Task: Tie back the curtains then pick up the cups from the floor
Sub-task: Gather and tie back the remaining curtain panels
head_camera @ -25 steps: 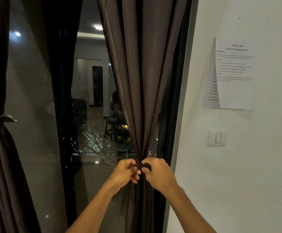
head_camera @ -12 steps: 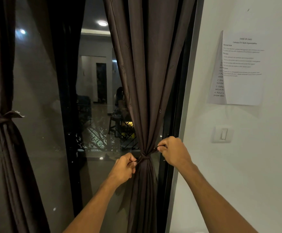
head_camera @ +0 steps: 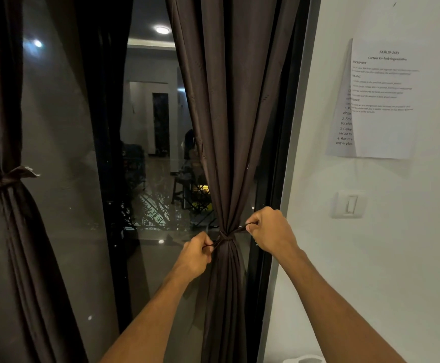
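A dark brown right curtain (head_camera: pixel 229 113) hangs in front of the glass door, gathered at waist height by a thin dark tie-back (head_camera: pixel 225 236). My left hand (head_camera: pixel 195 255) pinches the tie's left end just left of the knot. My right hand (head_camera: pixel 268 231) pinches the right end, pulled out taut to the right. The left curtain (head_camera: pixel 14 231) at the far left is gathered with its own knotted tie-back (head_camera: pixel 6 179). A white rounded thing (head_camera: pixel 305 359), perhaps a cup, peeks in at the bottom edge.
A dark door frame (head_camera: pixel 273 205) borders the curtain on the right. The white wall (head_camera: pixel 397 258) beyond carries a taped paper sheet (head_camera: pixel 381 100) and a light switch (head_camera: pixel 349 204). The glass (head_camera: pixel 82 153) reflects a lit room.
My hands began together at the knot. They have moved apart, the right one up and to the right, drawing the tie ends taut. The view also shifted slightly.
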`<state>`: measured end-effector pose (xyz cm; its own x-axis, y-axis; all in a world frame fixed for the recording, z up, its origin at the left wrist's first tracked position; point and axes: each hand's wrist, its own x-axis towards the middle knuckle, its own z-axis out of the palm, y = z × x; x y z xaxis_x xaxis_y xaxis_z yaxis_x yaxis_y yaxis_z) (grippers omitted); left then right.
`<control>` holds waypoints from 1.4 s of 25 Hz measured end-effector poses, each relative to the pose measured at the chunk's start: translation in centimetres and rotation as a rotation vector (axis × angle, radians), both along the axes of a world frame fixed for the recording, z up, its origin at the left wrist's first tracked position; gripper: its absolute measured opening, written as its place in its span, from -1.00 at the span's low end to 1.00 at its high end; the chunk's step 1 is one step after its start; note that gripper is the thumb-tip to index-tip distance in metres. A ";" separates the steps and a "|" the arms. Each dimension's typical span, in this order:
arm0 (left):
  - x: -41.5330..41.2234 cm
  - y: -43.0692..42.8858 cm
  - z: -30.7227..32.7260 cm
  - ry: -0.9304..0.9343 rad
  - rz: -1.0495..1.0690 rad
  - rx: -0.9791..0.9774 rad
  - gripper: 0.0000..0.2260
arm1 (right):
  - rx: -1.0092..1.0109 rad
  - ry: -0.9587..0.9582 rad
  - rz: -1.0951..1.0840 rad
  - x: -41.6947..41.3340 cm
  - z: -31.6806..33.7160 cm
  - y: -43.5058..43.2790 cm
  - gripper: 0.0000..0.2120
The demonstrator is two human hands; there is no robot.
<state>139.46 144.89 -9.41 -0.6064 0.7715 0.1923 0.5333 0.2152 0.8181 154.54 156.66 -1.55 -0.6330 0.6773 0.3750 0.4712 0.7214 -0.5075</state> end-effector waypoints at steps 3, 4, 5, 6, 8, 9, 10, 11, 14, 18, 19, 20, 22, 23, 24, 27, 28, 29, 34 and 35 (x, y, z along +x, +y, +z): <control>0.1 0.0 -0.3 -0.012 0.010 0.025 -0.79 | -0.093 0.072 0.021 0.5 -1.3 -0.4 -0.87; 0.0 -0.2 -0.4 -0.032 0.002 0.039 -0.80 | -0.121 0.085 0.044 0.6 -1.7 -0.5 -0.86; 0.0 -0.5 -0.5 -0.044 -0.005 0.051 -0.81 | -0.145 0.092 0.063 0.9 -2.0 -0.7 -0.84; -0.1 -0.7 -0.6 -0.043 -0.003 0.059 -0.83 | -0.164 0.102 0.076 1.1 -2.3 -0.9 -0.83; 0.3 -1.0 -0.6 -0.041 0.040 0.077 -0.90 | -0.170 0.114 0.099 1.3 -2.9 -1.4 -0.82; 0.7 -1.1 -0.7 -0.049 0.074 0.087 -0.93 | -0.165 0.109 0.105 1.4 -3.2 -1.6 -0.80; 1.1 -1.2 -0.9 -0.070 0.109 0.093 -0.95 | -0.164 0.093 0.101 1.4 -3.6 -1.9 -0.77; 1.4 -1.4 -1.2 -0.109 0.142 0.092 -0.94 | -0.170 0.074 0.092 1.4 -4.0 -2.2 -0.72; 2.1 -2.4 -3.0 -0.313 0.183 0.056 -0.91 | -0.249 0.020 0.098 1.6 -6.0 -2.7 -0.61; 2.9 -4.8 -5.8 -0.430 0.207 -0.018 -0.92 | -0.353 -0.061 0.198 1.5 -9.3 -4.0 -0.72; 3.1 -5.5 -6.6 -0.435 0.221 -0.039 -0.91 | -0.373 -0.078 0.230 1.4 -10.1 -4.5 -0.76; 3.2 -6.3 -7.3 -0.439 0.232 -0.056 -0.91 | -0.389 -0.095 0.258 1.2 -11.1 -5.0 -0.80; 3.6 -7.9 -8.9 -0.438 0.263 -0.085 -0.91 | -0.414 -0.136 0.313 0.9 -13.1 -5.8 -0.86; 3.8 -9.0 -9.9 -0.432 0.294 -0.100 -0.91 | -0.424 -0.164 0.344 0.7 -14.3 -6.3 -0.88; 4.0 -10.2 -10.9 -0.425 0.336 -0.117 -0.91 | -0.435 -0.198 0.374 0.5 -15.5 -6.8 -0.89; 5.0 -15.0 -14.0 -0.423 0.471 -0.142 -0.90 | -0.471 -0.303 0.459 -0.2 -19.4 -8.9 -0.92; 5.4 -16.7 -14.8 -0.427 0.507 -0.147 -0.90 | -0.479 -0.335 0.472 -0.4 -20.4 -9.7 -0.93; 5.9 -18.2 -15.3 -0.436 0.545 -0.152 -0.89 | -0.478 -0.360 0.484 -0.7 -21.3 -10.4 -0.93; 8.8 -27.3 -17.3 -0.433 0.750 -0.193 -0.86 | -0.494 -0.407 0.603 -1.3 -24.3 -16.7 -0.91; 9.3 -28.8 -17.6 -0.436 0.781 -0.204 -0.88 | -0.499 -0.407 0.613 -1.4 -24.6 -18.0 -0.90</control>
<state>148.73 116.04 -27.02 -0.9566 0.1056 -0.2715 -0.1720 0.5473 0.8191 153.19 138.63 -26.12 -0.9579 0.2000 -0.2061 0.2870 0.6458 -0.7075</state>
